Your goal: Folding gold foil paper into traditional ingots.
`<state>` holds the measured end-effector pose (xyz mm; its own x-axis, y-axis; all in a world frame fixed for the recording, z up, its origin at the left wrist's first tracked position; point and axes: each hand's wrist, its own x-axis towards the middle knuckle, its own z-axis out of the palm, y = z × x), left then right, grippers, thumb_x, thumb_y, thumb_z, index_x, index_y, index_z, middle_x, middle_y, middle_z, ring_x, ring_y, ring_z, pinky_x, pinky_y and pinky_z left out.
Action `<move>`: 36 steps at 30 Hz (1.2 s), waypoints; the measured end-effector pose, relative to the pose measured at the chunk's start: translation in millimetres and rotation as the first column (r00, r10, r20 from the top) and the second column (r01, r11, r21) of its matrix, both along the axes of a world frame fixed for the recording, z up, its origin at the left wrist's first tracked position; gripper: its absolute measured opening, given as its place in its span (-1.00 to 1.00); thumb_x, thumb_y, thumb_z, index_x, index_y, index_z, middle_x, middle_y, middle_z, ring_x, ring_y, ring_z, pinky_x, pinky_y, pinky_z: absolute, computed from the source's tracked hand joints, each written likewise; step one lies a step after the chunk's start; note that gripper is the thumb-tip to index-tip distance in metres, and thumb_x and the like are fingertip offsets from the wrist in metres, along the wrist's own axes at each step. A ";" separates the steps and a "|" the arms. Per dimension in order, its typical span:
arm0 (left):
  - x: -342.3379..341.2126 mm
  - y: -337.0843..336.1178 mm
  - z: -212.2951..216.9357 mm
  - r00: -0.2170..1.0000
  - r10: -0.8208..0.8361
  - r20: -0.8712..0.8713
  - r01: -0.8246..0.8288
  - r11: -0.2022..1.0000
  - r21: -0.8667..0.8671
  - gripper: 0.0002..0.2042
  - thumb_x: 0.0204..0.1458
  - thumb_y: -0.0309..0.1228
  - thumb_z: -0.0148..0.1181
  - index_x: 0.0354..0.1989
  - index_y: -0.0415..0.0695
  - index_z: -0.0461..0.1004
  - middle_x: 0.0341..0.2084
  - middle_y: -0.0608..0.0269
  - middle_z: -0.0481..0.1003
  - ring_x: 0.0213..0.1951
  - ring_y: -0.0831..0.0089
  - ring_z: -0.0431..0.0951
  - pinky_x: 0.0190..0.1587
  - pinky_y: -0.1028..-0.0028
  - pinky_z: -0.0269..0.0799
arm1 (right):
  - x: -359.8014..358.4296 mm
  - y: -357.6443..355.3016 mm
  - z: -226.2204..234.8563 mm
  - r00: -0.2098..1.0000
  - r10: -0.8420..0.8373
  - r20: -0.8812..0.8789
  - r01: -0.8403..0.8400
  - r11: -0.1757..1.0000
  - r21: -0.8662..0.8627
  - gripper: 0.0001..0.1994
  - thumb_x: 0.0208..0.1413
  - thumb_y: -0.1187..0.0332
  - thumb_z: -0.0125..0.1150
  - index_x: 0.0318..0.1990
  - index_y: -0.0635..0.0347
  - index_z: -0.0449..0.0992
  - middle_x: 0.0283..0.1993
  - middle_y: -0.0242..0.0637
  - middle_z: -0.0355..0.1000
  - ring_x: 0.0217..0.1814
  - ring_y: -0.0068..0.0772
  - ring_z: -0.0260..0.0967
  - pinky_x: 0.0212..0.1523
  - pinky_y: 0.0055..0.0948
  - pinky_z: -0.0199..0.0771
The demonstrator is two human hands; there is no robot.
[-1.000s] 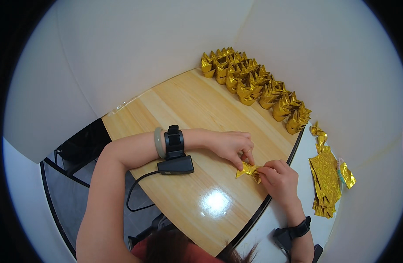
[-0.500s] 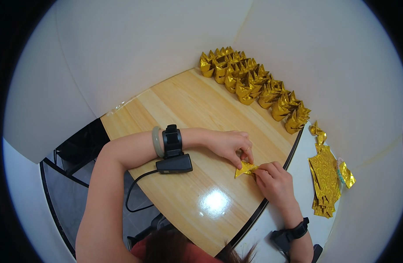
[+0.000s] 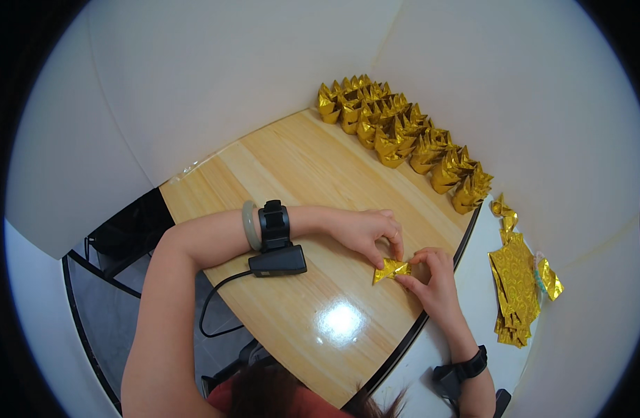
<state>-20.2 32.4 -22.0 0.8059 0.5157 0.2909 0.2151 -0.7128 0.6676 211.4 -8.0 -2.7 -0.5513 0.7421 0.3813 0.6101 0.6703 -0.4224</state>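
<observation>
A small piece of folded gold foil paper (image 3: 392, 269) lies low over the wooden tabletop, pointed at its left end. My left hand (image 3: 371, 233) comes at it from the left, its thumb on the paper's upper left edge and the fingers curled beyond. From the right, my right hand (image 3: 437, 279) has its thumb at the lower edge and its forefinger at the upper right corner, so the paper sits between them. Each wrist wears a black strapped device, and a pale bangle circles my left forearm.
Rows of folded gold paper ingots (image 3: 393, 139) stand along the far right edge of the wooden table (image 3: 264, 167). On a white surface to the right lies a stack of patterned gold sheets (image 3: 515, 285), with small gold pieces (image 3: 504, 212) above. A cable (image 3: 210, 306) hangs by my left forearm.
My right hand has shifted its hold: finger and thumb have spread apart around the paper's right end, showing more of the foil. My left hand has hardly moved.
</observation>
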 end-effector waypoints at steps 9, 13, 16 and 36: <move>12.7 -21.9 21.8 0.994 0.104 0.028 -0.077 0.872 -0.483 -0.79 0.02 -0.42 0.17 -0.22 -0.28 0.47 -0.39 0.19 0.52 -0.36 0.56 0.49 -0.31 0.52 0.44 | 2.3 -0.2 -0.1 0.873 -0.161 -0.461 -0.134 0.828 -0.544 -0.80 0.03 0.42 0.24 -0.23 0.29 0.41 -0.51 -0.45 0.40 -0.50 -0.75 0.29 -0.52 -0.73 0.24; 21.4 -29.3 21.9 0.968 0.210 0.137 -0.098 0.820 -0.564 -0.82 0.05 -0.45 0.14 -0.25 -0.31 0.47 -0.47 0.22 0.53 -0.43 0.62 0.49 -0.36 0.61 0.43 | 2.5 0.7 2.8 0.911 -0.224 -0.347 -0.001 0.839 -0.544 -0.83 0.09 0.39 0.18 -0.25 0.31 0.44 -0.49 -0.38 0.46 -0.51 -0.71 0.33 -0.51 -0.72 0.28; 24.0 -28.4 23.3 0.944 0.301 0.136 -0.171 0.797 -0.579 -0.83 0.05 -0.46 0.14 -0.25 -0.31 0.47 -0.45 0.22 0.53 -0.44 0.62 0.49 -0.36 0.63 0.43 | -6.2 -1.1 12.4 0.830 -0.287 -0.478 -0.063 0.804 -0.591 -0.85 0.13 0.38 0.14 -0.31 0.31 0.46 -0.52 -0.36 0.45 -0.54 -0.68 0.34 -0.50 -0.71 0.32; 26.4 -22.8 16.7 0.803 0.446 0.396 -0.495 0.868 0.027 -0.90 -0.11 -0.40 0.25 -0.44 -0.12 0.53 -0.44 0.32 0.45 -0.29 0.44 0.43 -0.26 0.45 0.34 | -3.0 0.7 6.2 0.877 -0.212 -0.432 0.060 0.939 -0.338 -0.88 0.09 0.41 0.17 -0.36 0.30 0.49 -0.63 -0.41 0.39 -0.62 -0.69 0.29 -0.55 -0.69 0.31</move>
<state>6.2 9.6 -5.2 0.2954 0.7437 0.5997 0.3043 -0.6683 0.6788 208.3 -7.3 3.5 -0.2565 0.9167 0.3063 0.3735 0.3863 -0.8434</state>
